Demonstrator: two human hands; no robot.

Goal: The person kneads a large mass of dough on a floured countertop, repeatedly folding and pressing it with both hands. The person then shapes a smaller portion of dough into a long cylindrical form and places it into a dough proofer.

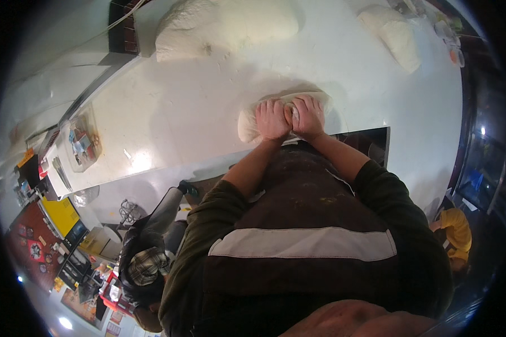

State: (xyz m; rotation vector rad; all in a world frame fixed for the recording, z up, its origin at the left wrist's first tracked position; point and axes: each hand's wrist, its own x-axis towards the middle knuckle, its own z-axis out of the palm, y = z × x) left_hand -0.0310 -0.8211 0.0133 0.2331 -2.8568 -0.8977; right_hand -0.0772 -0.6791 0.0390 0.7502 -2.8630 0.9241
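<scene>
A thick oblong piece of pale dough (247,126) lies near the front edge of the white worktop (185,92), right before my body. My left hand (274,120) presses on its left-middle part, fingers curled over the far side. Close beside it, my right hand (308,116) grips the right-middle part in the same way, and the two thumbs almost meet. Both palms cover the dough's middle. Only its two ends and a strip along the far side show.
Large dough masses (257,21) lie at the back, and another pale mass (394,40) at the far right. A clear plastic box (82,143) with small items stands at left. One person (147,261) is at my left, another in yellow (457,231) at my right.
</scene>
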